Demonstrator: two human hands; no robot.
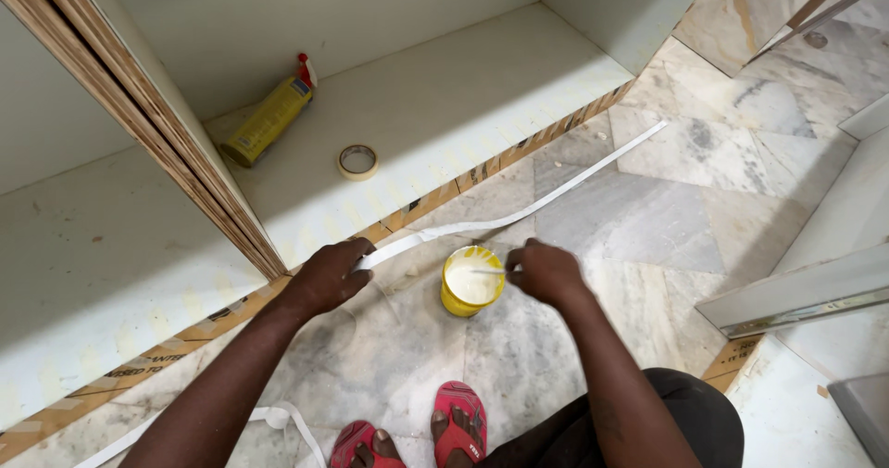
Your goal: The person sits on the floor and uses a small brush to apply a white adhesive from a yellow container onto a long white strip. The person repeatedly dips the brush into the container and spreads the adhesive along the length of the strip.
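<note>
So I'm crouched on the marble floor (648, 218) right in front of the open cabinet, red sandals (460, 422) poking into the bottom of the shot. My left hand (326, 276) is closed on the white edge strip (519, 216), pinching it near one end, just beside the cabinet's bottom edge. The strip runs from there up and right across the floor, passing just behind the yellow tub (471, 281), and ends over by the far corner of the cabinet; another stretch of white strip lies loose on the floor down by my left arm. My right hand (546, 272) is just right of the tub, fingers closed on a thin white stick (488, 270) that reaches over the white stuff inside. Could be a small brush, hard to tell from this angle. The tub sits on the floor between my hands, which are apart, one on each side of it. On the cabinet shelf (444, 107) behind, there's a roll of masking tape (357, 161) and a yellow spray bottle (271, 117) lying on its side.
</note>
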